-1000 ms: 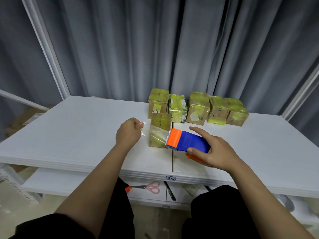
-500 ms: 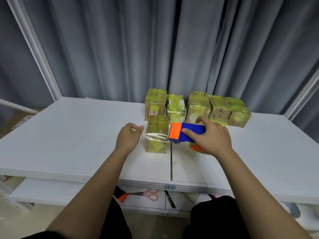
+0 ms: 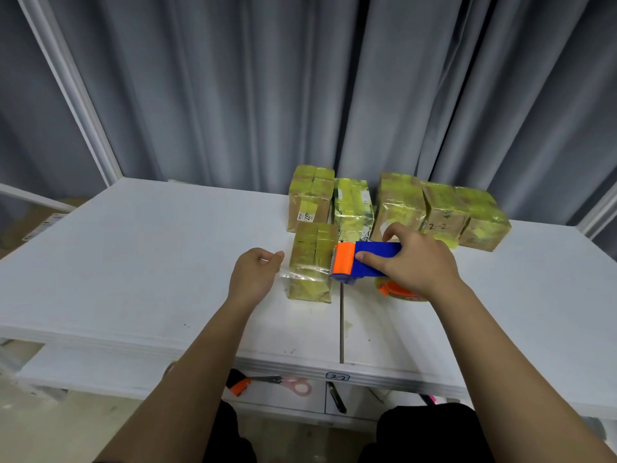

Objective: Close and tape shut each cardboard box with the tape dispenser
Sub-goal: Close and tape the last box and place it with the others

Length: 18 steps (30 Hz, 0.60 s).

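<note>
I have the nearest cardboard box [image 3: 311, 262] lying on the surface [image 3: 140, 262] between my two hands, because the clear tape [image 3: 302, 274] has to stretch flat across its top. My left hand [image 3: 255, 274] sits just left of the box with its fingers [image 3: 275, 257] pinched shut on the tape's free end, keeping the strip taut. My right hand [image 3: 414, 265] is wrapped around the blue body of the tape dispenser [image 3: 362, 262], fingers closed over it from above, thumb on the near side; its orange toothed end touches the box's right edge (I judge that is where the cut will come). Both forearms reach straight forward, the wrists low and roughly level. Beyond my right fingers, five already wrapped boxes [image 3: 400, 208] stand in a row near the curtain [image 3: 300, 85], well clear of the work.
</note>
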Each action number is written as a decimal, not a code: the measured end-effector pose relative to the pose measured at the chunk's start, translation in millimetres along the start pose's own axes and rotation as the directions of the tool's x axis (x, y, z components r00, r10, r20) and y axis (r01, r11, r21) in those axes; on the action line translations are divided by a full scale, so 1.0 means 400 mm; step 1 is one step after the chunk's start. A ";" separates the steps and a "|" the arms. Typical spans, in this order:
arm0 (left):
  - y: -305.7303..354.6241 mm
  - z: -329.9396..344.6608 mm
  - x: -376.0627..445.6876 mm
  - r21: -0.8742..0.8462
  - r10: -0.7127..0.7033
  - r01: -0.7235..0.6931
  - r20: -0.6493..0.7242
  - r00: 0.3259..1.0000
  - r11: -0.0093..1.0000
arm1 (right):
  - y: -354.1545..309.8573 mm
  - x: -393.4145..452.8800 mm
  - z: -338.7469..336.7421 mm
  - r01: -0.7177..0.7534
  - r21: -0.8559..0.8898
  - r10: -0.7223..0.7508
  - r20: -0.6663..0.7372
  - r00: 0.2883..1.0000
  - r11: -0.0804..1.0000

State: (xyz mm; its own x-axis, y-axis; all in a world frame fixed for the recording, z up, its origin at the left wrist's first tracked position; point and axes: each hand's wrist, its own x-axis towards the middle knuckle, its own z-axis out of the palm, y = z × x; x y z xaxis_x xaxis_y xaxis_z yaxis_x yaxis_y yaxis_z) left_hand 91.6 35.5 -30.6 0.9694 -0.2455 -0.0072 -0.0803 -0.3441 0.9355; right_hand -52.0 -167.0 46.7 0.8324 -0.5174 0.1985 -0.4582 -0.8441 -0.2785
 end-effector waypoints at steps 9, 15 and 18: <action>0.006 0.014 0.006 -0.024 -0.051 0.051 0.014 0.999 0.998 | 0.010 0.023 0.010 -0.021 0.009 0.020 0.067 0.998 1.000; -0.010 0.019 0.007 -0.149 -0.164 0.178 0.101 0.981 0.973 | 0.017 0.025 0.029 -0.070 0.057 0.063 0.123 0.990 0.996; -0.010 0.019 -0.001 -0.191 -0.264 0.297 0.179 0.948 0.936 | 0.019 0.026 0.037 -0.090 0.075 0.078 0.142 0.987 0.993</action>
State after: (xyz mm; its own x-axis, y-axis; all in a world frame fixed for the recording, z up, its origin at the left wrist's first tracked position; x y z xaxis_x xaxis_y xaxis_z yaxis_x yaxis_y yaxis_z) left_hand 89.8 30.2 -37.2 0.8982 -0.3046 -0.3169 0.2566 -0.2220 0.9407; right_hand -42.1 -176.6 32.6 0.8298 -0.5566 0.0403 -0.5063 -0.7812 -0.3651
